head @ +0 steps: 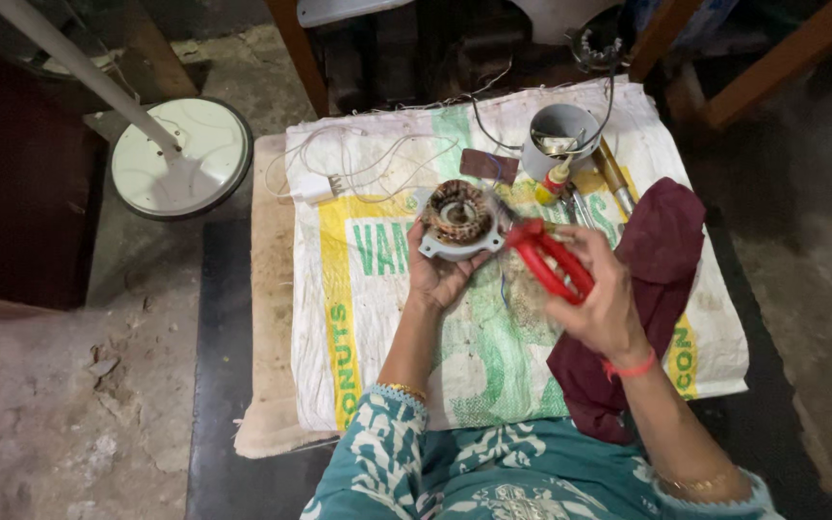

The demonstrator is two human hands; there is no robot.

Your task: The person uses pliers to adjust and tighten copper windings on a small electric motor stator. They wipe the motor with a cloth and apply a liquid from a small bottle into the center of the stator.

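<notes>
Rough grey floor lies all around a low board, and a white sack (377, 376) with green and yellow print is spread over it. On the sack the person works with both hands.

The left hand (438, 274) is cupped under a small motor part (458, 221) and holds it up just above the sack. The right hand (601, 299) is closed around the red handles of a pair of pliers (553, 258). The tip of the pliers points at the side of the motor part, but it is blurred, so I cannot tell if it touches.

What could go wrong? The copper wire is thin. If the pliers pinch too hard or slip, I think the wire could get cut or scratched. The motor part rests only on the fingers, so a hard pull could make it tip and fall on the sack. The pliers could also nip the left thumb, which is close by.

The motor part is round. It has a pale grey metal shell, a ring of brown copper wire inside, and a hole in the middle.

Near it lie a dark red cloth (642, 289), a grey cup (562, 135) with bits inside, loose white wires (358, 164) and some tools. A white round fan base (182, 157) stands on the floor to the left.
</notes>
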